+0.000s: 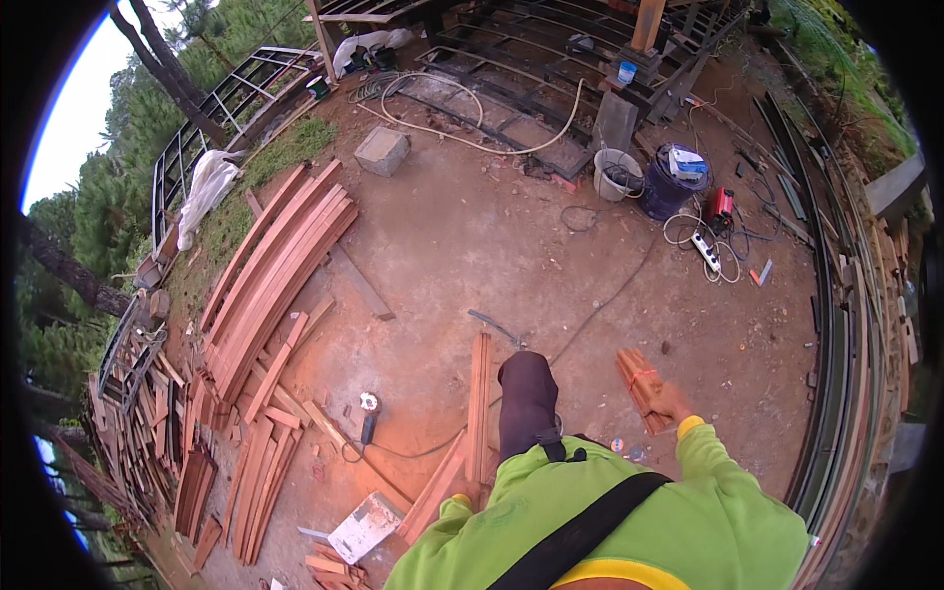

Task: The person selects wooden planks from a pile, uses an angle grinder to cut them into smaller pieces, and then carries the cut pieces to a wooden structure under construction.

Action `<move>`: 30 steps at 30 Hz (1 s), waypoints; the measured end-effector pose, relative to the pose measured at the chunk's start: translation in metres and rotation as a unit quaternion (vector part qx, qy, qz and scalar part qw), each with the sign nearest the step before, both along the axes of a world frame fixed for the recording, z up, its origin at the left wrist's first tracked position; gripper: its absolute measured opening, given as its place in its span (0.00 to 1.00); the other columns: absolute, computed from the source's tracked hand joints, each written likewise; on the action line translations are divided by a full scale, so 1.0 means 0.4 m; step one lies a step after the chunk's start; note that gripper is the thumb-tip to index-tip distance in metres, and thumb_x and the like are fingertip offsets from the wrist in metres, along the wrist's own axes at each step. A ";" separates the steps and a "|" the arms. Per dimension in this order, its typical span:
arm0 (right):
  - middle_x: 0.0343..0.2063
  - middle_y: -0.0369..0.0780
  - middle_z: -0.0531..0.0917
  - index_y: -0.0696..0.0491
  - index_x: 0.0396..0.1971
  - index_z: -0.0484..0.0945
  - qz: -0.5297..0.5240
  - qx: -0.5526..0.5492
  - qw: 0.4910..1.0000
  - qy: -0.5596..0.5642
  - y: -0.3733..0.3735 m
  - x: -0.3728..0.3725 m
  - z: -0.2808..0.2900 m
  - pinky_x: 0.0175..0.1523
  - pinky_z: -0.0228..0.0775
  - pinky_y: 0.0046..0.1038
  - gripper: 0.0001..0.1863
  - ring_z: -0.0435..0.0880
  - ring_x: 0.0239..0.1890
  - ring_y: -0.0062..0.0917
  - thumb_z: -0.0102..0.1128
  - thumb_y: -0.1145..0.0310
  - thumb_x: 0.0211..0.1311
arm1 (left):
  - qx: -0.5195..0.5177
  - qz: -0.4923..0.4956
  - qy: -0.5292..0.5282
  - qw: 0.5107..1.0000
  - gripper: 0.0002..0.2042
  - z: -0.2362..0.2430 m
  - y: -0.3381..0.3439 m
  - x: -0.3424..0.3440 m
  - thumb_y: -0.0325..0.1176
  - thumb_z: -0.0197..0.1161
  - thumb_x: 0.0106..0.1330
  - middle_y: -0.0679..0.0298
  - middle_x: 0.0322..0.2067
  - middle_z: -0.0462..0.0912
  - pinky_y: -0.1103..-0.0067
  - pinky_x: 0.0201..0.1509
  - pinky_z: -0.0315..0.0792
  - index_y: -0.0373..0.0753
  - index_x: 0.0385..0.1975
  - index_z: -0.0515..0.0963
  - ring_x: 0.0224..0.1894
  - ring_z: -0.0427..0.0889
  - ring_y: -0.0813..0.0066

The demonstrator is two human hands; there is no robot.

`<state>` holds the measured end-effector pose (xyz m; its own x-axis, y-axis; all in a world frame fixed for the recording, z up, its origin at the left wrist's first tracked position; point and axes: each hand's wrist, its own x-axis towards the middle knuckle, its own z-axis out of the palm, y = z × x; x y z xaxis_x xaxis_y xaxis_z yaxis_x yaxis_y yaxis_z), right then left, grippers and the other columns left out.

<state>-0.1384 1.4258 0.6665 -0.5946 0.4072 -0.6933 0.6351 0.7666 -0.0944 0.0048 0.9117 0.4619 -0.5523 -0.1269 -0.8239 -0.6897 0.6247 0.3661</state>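
Observation:
My right hand (672, 403) is closed around the near end of a bundle of short reddish-brown wood strips (641, 383). A thin red tie runs around the bundle, which is held out to the right of my body. On the left, close to my waist, my left hand (471, 490) is closed at the near end of some narrow reddish wooden boards (479, 403); my sleeve hides part of its fingers. Another wide plank (433, 497) slants beside that hand. My dark-trousered knee (528, 393) stands between the two hands.
Long stacked boards (280, 265) lie to the left. Nearer are a corded power tool (369, 418) and a pale box (366, 526). A concrete block (383, 150), hose (472, 138), white bucket (617, 177), dark drum (669, 192) and power strip (705, 252) stand farther off.

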 end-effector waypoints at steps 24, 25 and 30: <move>0.43 0.51 0.83 0.55 0.42 0.83 -0.141 -0.065 0.985 -0.077 0.164 -1.155 -0.269 0.52 0.72 0.37 0.33 0.82 0.48 0.42 0.70 0.50 0.32 | -0.015 0.150 0.108 0.983 0.19 0.122 0.156 -2.059 0.30 0.70 0.34 0.55 0.25 0.82 0.70 0.32 0.76 0.28 0.29 0.79 0.26 0.81 0.62; 0.43 0.51 0.83 0.55 0.40 0.83 -0.134 -0.078 0.984 -0.084 0.176 -1.247 -0.269 0.52 0.72 0.37 0.31 0.82 0.48 0.42 0.69 0.51 0.34 | -0.005 0.159 0.119 0.980 0.20 0.092 0.150 -2.107 0.29 0.71 0.34 0.55 0.26 0.82 0.70 0.33 0.75 0.29 0.31 0.79 0.27 0.81 0.62; 0.42 0.50 0.84 0.54 0.43 0.82 -0.087 -0.099 0.991 -0.038 0.293 -1.684 -0.358 0.51 0.73 0.35 0.34 0.83 0.46 0.41 0.71 0.51 0.32 | 0.009 0.144 0.149 0.978 0.25 0.048 0.253 -2.343 0.30 0.73 0.34 0.56 0.28 0.81 0.70 0.33 0.76 0.30 0.37 0.74 0.28 0.81 0.64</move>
